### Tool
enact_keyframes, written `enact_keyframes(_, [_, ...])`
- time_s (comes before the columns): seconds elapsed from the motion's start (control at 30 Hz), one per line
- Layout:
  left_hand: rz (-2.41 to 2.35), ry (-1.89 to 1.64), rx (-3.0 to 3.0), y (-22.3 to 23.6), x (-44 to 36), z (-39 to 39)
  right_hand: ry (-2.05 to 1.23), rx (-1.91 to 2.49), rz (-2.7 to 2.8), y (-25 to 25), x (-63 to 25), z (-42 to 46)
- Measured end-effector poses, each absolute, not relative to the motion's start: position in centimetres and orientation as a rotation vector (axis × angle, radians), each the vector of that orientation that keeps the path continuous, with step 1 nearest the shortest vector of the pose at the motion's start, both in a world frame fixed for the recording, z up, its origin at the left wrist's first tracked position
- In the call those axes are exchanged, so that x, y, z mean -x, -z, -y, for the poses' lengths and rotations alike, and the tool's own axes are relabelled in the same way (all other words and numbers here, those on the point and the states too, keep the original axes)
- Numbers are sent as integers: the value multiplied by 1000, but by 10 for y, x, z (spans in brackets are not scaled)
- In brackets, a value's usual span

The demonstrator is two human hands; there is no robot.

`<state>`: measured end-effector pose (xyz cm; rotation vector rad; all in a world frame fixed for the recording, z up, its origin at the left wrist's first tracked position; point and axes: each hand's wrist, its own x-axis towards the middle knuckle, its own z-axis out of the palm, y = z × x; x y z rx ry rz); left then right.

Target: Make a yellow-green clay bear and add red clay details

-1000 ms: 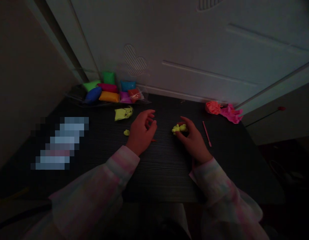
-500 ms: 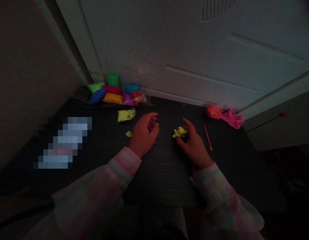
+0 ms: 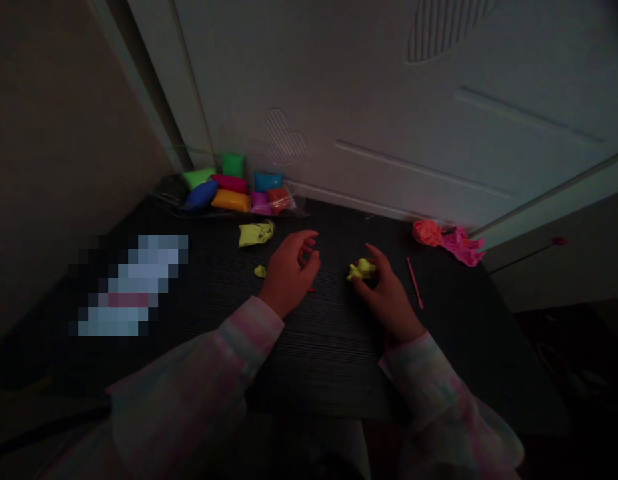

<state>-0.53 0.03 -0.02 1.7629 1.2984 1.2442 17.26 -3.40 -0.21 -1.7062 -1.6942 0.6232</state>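
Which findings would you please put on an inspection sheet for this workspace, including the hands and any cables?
Surface: dark table, fine grain lines.
Work pieces: yellow figure in the right hand; yellow scrap beside the left hand.
Clutter: clear bag with coloured packets, yellow packet, pink stick, crumpled coral and pink pieces, pixelated patch.
Hands: left loosely curled, no held item visible; right pinching the figure.
Cables: dark cord-like strip at lower left; cannot tell what it is.
Surroundings: white panel with heart motif; dim light.

Dim light leaves the tabletop (image 3: 329,353) nearly black.
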Motion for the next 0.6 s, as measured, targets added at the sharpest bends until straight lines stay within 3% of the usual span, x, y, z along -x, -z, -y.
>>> enact_keyframes(0.6, [-1295, -1238, -1751, -1, 6, 0, -648, 1678, 1678, -4, -174, 34])
